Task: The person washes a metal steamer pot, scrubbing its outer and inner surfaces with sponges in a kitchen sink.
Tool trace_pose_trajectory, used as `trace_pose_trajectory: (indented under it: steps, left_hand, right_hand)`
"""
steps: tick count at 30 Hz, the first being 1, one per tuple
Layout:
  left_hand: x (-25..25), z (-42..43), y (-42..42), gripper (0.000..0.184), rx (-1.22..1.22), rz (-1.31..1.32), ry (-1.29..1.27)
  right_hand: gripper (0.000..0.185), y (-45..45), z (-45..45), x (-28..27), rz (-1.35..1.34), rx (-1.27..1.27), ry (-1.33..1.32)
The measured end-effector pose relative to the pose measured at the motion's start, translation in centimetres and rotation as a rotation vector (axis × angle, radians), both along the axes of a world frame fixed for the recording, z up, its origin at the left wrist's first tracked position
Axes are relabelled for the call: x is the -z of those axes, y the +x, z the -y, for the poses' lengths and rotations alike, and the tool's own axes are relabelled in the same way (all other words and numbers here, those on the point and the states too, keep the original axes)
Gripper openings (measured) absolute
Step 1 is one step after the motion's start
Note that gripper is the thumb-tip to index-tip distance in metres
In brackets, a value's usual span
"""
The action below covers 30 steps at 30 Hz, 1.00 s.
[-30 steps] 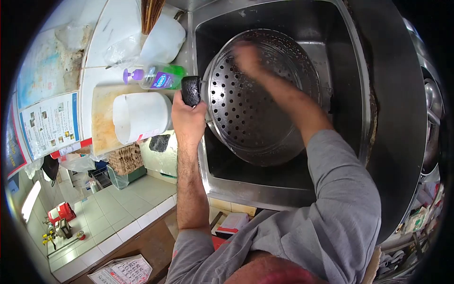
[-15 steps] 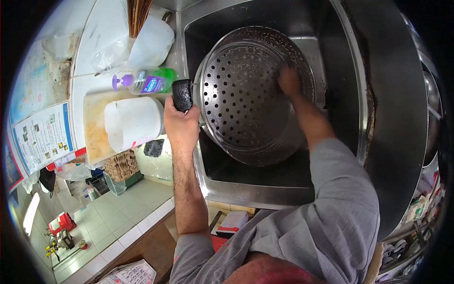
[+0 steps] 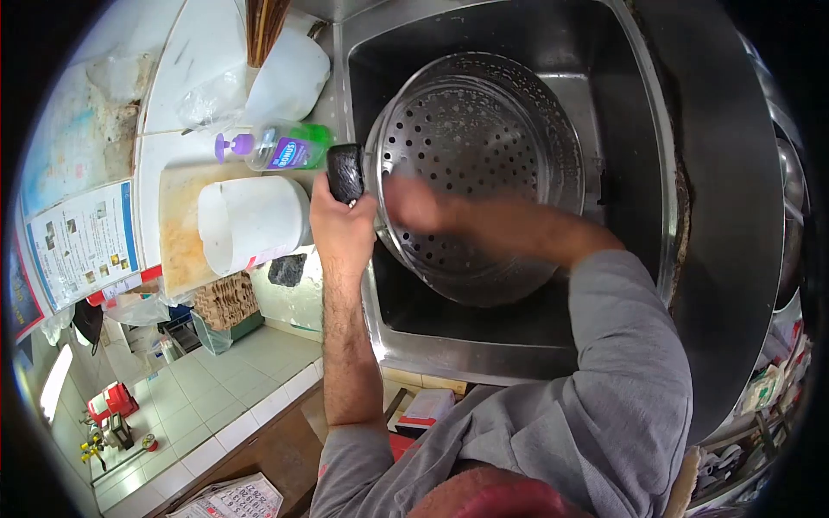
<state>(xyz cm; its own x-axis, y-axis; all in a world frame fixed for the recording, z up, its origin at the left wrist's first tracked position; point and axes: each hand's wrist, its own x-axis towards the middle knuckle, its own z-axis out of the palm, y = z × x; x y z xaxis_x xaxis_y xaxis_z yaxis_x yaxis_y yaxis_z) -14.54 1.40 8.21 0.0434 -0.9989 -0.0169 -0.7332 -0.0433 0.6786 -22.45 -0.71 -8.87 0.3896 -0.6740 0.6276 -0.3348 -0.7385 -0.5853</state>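
A round metal pot with a perforated bottom (image 3: 475,138) stands in the dark sink, with wet spots and streaks inside it. My left hand (image 3: 343,226) is wrapped round the black handle (image 3: 345,173) on the pot's left side. Inside the pot, near its left wall, my right hand (image 3: 416,205) is smeared by motion. Its fingers and anything under them cannot be made out.
A green soap bottle with a purple pump (image 3: 294,147) and a cut white jug (image 3: 250,224) stand left of the sink (image 3: 484,352). Another white container (image 3: 289,78) and a bundle of sticks (image 3: 263,30) are behind them. Metal pans (image 3: 790,198) show at the far right.
My right hand has swept from the pot's far side to its right part, then across to its left side. My left hand has stayed on the handle. The view has shifted slightly.
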Motion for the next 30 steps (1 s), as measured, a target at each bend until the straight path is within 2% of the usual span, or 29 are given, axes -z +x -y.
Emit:
trace_pose_trajectory:
  steps: [1,2,4,5,6,7,8,9,10,11,12,13,15,16,18,19,20,21,22,23,24,25,26,27,29,30]
  left_hand:
    - [0.2,-0.2,0.2,0.023,0.000,0.011,-0.029]
    - [0.2,-0.2,0.2,0.023,0.000,0.007,-0.032]
    - [0.2,-0.5,0.0,0.022,-0.026,-0.075,0.012]
    - [-1.1,-0.9,-1.2,0.021,-0.095,-0.064,0.112]
    - [-0.8,-1.0,-1.2,0.021,-0.096,-0.063,0.122]
    - [-0.7,-0.9,-1.0,0.021,-0.075,-0.075,0.096]
    - [-0.7,-0.9,-0.8,0.020,-0.054,-0.085,0.066]
    - [-1.3,-1.0,-1.4,0.020,-0.076,-0.112,0.105]
    - [-1.1,-0.9,-1.0,0.020,-0.070,-0.112,0.103]
    - [-0.4,-0.6,-0.3,0.021,-0.040,-0.104,0.075]
    - [0.0,-0.4,0.0,0.021,-0.011,-0.097,0.048]
    - [0.0,-0.3,0.0,0.021,-0.013,-0.107,0.048]
    - [0.1,-0.2,0.0,0.020,-0.024,-0.049,0.027]
    - [0.1,-0.5,0.1,0.020,-0.031,-0.014,0.020]
    - [0.1,-0.6,-0.1,0.020,-0.017,-0.034,0.005]
    - [0.0,-0.6,0.0,0.020,-0.003,-0.053,-0.008]
    - [0.1,-0.3,0.1,0.020,-0.011,-0.042,-0.013]
    - [0.2,-0.2,0.3,0.021,-0.006,-0.037,-0.009]
    - [0.2,-0.4,0.2,0.022,0.001,-0.037,-0.001]
    - [-0.9,-0.6,-0.8,0.022,-0.086,-0.088,0.129]
    - [-0.8,-0.5,-0.8,0.022,-0.088,-0.088,0.132]
    - [-0.7,-0.2,-0.7,0.022,-0.060,-0.062,0.105]
    - [-0.6,0.1,-0.6,0.021,-0.031,-0.038,0.070]
    - [-0.3,0.0,-0.1,0.021,-0.035,-0.037,0.064]
    - [0.8,-0.4,0.7,0.021,0.017,-0.019,-0.069]
    - [0.9,-0.8,0.7,0.021,0.016,-0.019,-0.048]
  right_hand:
    - [0.006,0.9,-1.4,2.0,0.240,-0.066,-0.320]
    - [0.006,0.3,-0.8,1.8,0.237,-0.066,-0.323]
    - [0.007,-1.8,1.2,1.0,-0.102,-0.103,-0.382]
    - [0.006,-3.2,4.0,0.8,-0.195,-0.080,-0.308]
    - [0.004,-5.2,7.0,1.7,-0.165,0.049,-0.327]
    - [0.007,-7.2,9.4,3.6,-0.087,0.239,0.099]
    - [0.010,-9.7,10.9,7.8,0.080,0.409,-0.056]
    - [0.013,-12.2,10.3,13.7,0.011,0.523,-0.014]
    - [0.015,-14.1,6.6,13.3,0.079,0.748,0.715]
    - [0.022,-15.4,2.0,16.0,-0.254,0.857,0.725]
    - [0.032,-15.0,-2.6,17.6,-0.348,0.889,0.756]
    - [0.038,-14.3,-5.3,20.0,-0.555,0.834,0.915]
    - [0.036,-12.6,-8.1,23.6,-0.357,0.927,1.289]
    - [0.036,-13.1,-7.4,21.3,-0.364,0.923,1.291]
    - [0.031,-14.7,-2.6,16.5,-0.093,1.046,1.290]
    - [0.025,-14.8,0.8,16.0,-0.170,1.068,1.114]
    - [0.017,-14.0,4.6,15.8,-0.025,1.071,0.897]
    - [0.012,-12.2,8.1,15.1,0.009,0.964,0.363]
    - [0.009,-9.1,10.7,12.7,0.211,0.796,0.357]
    - [0.008,-5.8,11.4,7.8,0.017,0.679,0.528]
    - [0.009,-2.1,9.5,5.7,0.338,0.514,0.244]
    - [0.008,-0.5,5.8,2.2,-0.133,0.415,-0.097]
    - [0.005,0.9,1.6,1.5,-0.046,0.237,-0.003]
    - [0.003,2.2,-1.4,3.5,0.185,0.092,-0.122]
    - [0.005,1.0,-5.4,3.4,0.038,-0.116,-0.497]
    - [0.005,0.7,-5.3,3.2,0.039,-0.116,-0.476]
